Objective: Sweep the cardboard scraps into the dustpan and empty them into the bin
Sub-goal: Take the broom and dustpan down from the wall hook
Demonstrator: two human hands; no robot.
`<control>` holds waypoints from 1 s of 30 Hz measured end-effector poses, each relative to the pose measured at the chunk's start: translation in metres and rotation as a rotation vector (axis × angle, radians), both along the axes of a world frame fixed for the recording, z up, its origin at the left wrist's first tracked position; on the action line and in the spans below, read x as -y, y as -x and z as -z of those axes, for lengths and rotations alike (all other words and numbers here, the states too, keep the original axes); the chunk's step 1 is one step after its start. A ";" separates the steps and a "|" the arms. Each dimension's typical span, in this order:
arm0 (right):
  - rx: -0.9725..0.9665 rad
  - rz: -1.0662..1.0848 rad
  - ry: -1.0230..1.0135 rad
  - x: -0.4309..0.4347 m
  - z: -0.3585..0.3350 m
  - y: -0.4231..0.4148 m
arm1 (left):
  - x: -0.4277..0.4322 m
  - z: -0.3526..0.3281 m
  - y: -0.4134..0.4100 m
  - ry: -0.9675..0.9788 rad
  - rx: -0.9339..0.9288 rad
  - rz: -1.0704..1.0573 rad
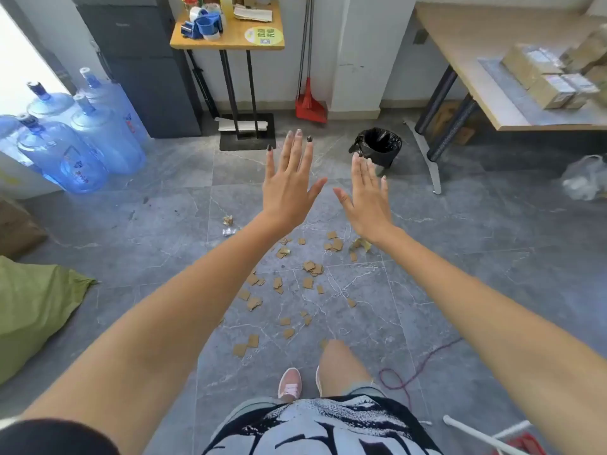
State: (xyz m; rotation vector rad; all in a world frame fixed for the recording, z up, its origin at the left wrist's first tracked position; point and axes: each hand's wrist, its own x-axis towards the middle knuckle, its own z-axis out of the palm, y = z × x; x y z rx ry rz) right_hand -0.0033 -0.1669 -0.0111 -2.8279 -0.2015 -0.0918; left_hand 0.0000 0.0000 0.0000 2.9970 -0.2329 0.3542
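Several brown cardboard scraps (pixel 308 283) lie scattered on the grey tiled floor in front of my feet. A small bin (pixel 378 146) lined with a black bag stands on the floor further ahead, right of centre. A red dustpan with a broom (pixel 311 105) leans against the far wall. My left hand (pixel 289 185) and my right hand (pixel 368 200) are stretched out in front of me above the scraps, fingers spread, palms down, holding nothing.
Blue water jugs (pixel 75 142) stand at the left. A small wooden table (pixel 230 34) stands against the far wall. A desk (pixel 512 60) with boxes fills the right. A green sack (pixel 33 303) lies left, and a red cord (pixel 410 372) lies on the floor right.
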 end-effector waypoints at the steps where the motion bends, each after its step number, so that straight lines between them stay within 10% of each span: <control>1: 0.002 0.002 0.004 -0.001 0.000 0.001 | 0.001 -0.001 -0.001 -0.007 0.004 0.000; 30: 0.061 -0.065 0.104 0.044 -0.010 -0.216 | 0.050 -0.018 -0.207 -0.045 0.059 -0.069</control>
